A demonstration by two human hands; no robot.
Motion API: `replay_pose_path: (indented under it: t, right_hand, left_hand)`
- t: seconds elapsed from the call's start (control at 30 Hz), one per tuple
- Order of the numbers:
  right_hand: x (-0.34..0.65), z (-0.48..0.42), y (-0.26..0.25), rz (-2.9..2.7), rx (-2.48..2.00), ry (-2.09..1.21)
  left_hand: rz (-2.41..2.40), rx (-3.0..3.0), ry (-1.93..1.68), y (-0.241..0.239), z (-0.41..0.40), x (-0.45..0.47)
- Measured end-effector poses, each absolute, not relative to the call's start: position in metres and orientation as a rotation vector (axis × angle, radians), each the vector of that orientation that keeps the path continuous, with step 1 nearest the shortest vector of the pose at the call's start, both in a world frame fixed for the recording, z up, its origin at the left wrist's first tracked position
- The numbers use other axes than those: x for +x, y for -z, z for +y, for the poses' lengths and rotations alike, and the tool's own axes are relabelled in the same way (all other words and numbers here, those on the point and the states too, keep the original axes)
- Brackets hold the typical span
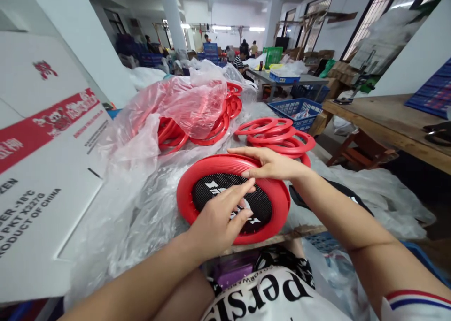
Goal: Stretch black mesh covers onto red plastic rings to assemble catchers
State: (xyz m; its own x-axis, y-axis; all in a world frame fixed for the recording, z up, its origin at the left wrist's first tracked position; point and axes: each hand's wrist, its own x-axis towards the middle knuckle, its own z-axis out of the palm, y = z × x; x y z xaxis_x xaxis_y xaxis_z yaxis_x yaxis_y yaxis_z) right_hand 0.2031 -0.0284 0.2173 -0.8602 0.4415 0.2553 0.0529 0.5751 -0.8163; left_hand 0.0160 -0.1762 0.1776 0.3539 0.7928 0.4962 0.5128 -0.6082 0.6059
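Partly under left hand: white-lettered disc | carton: "PRODUCT OF CHINA"

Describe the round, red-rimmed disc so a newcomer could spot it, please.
Start from the large white printed cardboard box at left, then look right past clear plastic sheeting to the person's left hand and right hand. Under them lies the round, red-rimmed disc, set apart from the hollow red rings beyond by its black mesh centre.
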Motion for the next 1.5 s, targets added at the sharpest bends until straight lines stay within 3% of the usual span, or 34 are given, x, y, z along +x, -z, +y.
replay_pose_path:
  t: [0.17,0.27,0.43,0.63,0.83,1.03,1.27,1.5]
  right_hand:
    - [0.213,-0.023,-0.236,-2.584,-0.162,-0.977]
    - [0.218,-0.028,-0.253,-2.687,-0.007,-0.847]
    - [0.235,-0.04,-0.262,-2.711,0.018,-0.466]
    - [0.256,-0.074,-0.231,-2.376,-0.273,0.179]
    - [0.251,-0.092,-0.188,-2.068,-0.303,0.466]
    - [0.251,-0.094,-0.17,-1.994,-0.341,0.45]
    - [0.255,-0.091,-0.182,-2.03,-0.338,0.427]
    - [0.267,-0.097,-0.189,-2.218,-0.257,-0.029]
  left_hand:
    - [1.658,2.45,-1.567,-0.205,-0.176,-0.013]
    - [1.812,2.32,-1.342,-0.215,-0.172,-0.027]
    - [1.624,2.151,-0.949,-0.214,-0.176,-0.027]
    - [1.59,2.092,-0.909,-0.208,-0.181,-0.005]
    - [1.47,2.054,-0.886,-0.204,-0.183,0.01]
    - [1.411,1.916,-0.825,-0.206,-0.185,0.009]
    - [1.397,1.878,-0.83,-0.205,-0.185,0.011]
    - [1.412,1.851,-0.904,-0.206,-0.19,0.008]
